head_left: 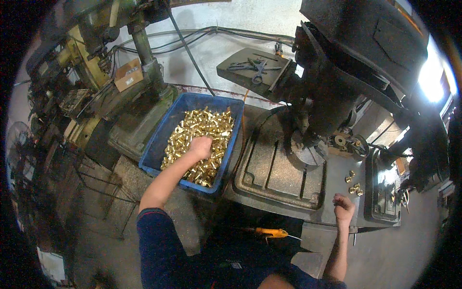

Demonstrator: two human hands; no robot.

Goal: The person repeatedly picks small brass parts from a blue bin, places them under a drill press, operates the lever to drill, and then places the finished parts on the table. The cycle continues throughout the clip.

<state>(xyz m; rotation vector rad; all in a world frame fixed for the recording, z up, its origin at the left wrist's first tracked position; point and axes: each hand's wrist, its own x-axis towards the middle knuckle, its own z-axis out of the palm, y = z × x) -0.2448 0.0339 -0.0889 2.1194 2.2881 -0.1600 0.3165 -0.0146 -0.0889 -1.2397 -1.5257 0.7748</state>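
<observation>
My left hand (201, 147) is down in a blue plastic bin (156, 139), on a heap of small brass fittings (207, 123). Its fingers are curled into the heap, and whatever they grip is hidden beneath the hand. Over the bench's front edge at the right, my right hand (343, 207) is held closed with the fingers bent in. What it holds, if anything, does not show. Just beyond it, several loose brass fittings (355, 188) lie on the bench top.
Between my hands stands a drill press with a slotted base (284, 164) covered in metal chips. Another drill press base (137, 127) is left of the bin. Pliers-like tools (255, 67) lie on a raised plate behind. An orange air blow gun (273, 233) hangs near my body.
</observation>
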